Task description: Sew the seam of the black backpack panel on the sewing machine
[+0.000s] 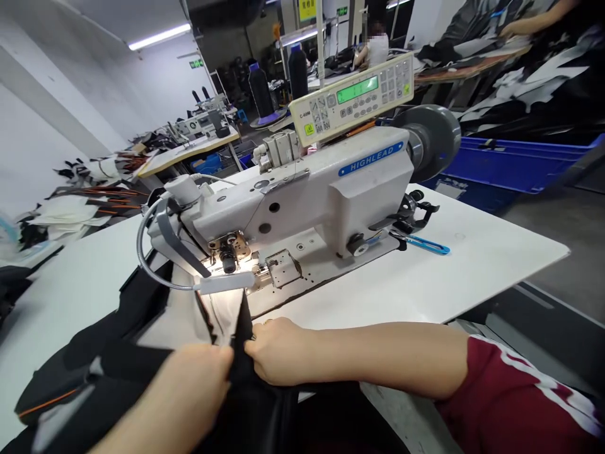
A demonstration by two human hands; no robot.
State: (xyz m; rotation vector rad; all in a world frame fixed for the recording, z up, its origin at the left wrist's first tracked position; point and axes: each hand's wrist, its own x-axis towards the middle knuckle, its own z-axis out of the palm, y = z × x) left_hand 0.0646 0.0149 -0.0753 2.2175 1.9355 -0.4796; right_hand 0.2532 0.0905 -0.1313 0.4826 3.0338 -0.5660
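A black and off-white fabric piece (155, 328) with some orange edging lies across the left of the table and runs under the head of a white sewing machine (302, 202). My left hand (201, 372), a little blurred, is closed on the fabric at the front. Close to its right, my right hand (278, 353) grips a black edge of the same fabric, with fingers curled round it. Both hands are just in front of the needle area, where a lit lamp (227, 282) on a bent tube shines. Folds hide the fingertips.
Blue-handled snips (425, 244) lie on the white table (491, 252) right of the machine. A control panel (354, 98) tops the machine, with black thread cones (259, 91) behind. A blue crate (524, 164) stands at right. Other people work at the back.
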